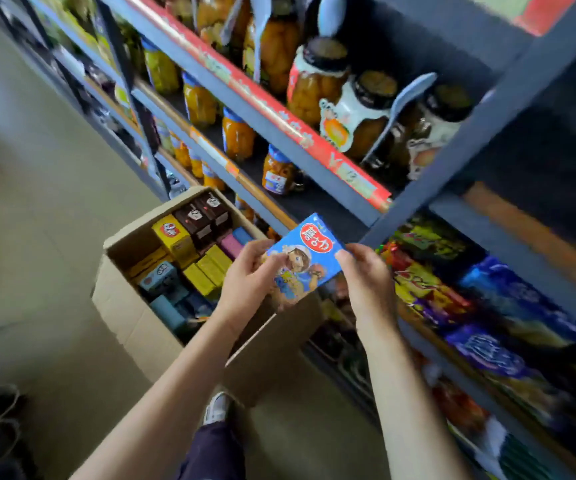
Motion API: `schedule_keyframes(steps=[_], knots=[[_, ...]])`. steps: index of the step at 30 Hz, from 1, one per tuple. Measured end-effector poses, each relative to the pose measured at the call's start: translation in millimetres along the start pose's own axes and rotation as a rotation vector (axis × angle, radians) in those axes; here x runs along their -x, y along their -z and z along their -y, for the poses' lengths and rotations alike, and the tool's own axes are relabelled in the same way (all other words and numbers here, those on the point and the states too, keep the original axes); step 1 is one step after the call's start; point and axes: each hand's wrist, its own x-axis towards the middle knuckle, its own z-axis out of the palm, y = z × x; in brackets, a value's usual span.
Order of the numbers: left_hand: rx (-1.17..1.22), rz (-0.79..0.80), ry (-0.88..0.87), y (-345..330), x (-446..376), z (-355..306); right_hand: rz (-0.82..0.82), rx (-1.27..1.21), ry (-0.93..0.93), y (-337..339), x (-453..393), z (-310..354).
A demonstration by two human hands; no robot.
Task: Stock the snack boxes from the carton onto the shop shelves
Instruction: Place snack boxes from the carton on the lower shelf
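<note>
Blue snack box (305, 259) pinched between left hand (250, 277) and right hand (366, 280), above floor-standing carton (130, 306) beside shelves (480, 129).

1. Pale floor (44, 216): bears an open cardboard carton (130, 306) set against the foot of the shelves.
2. Upper blue shelf (245, 88): holds jars of fruit (317, 81), red strip along front edge.
3. Shelf below: carries more fruit jars (238, 133).
4. Lower right shelf: holds bright snack packets (487, 317).

Jars of fruit (317, 81), plastic spoons (400, 109)
</note>
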Motion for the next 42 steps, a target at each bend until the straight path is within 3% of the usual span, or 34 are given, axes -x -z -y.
schedule_keyframes(steps=[4, 9, 12, 15, 18, 21, 23, 25, 27, 31, 37, 42], knots=[[0.151, 0.213, -0.027, -90, 80, -67, -0.161, -0.118, 0.112, 125, 43, 46], [0.143, 0.396, -0.23, -196, 179, -119, -0.302, -0.193, 0.242, 278, 106, 79], [0.029, 0.449, -0.502, -255, 227, -135, -0.386, -0.243, 0.322, 353, 137, 93], [-0.29, 0.542, -0.795, -309, 264, -140, -0.464, -0.206, 0.396, 405, 160, 100], [-0.424, 0.58, -0.93, -355, 296, -144, -0.502, -0.135, 0.436, 442, 180, 105], [-0.04, 0.759, -0.729, -381, 319, -152, -0.465, -0.15, 0.434, 472, 196, 108], [0.291, 0.938, -0.341, -384, 332, -163, -0.457, -0.107, 0.435, 493, 204, 106], [0.473, 1.0, -0.023, -388, 340, -169, -0.427, 0.008, 0.404, 507, 211, 102], [0.473, 0.942, 0.022, -396, 348, -175, -0.353, 0.014, 0.33, 514, 215, 98], [0.397, 0.773, -0.118, -416, 360, -179, -0.29, -0.084, 0.251, 522, 219, 91], [0.262, 0.633, -0.323, -430, 358, -180, -0.349, -0.095, 0.365, 549, 236, 100], [-0.142, 0.441, -0.726, -445, 322, -177, -0.675, 0.636, 0.702, 579, 250, 105]])
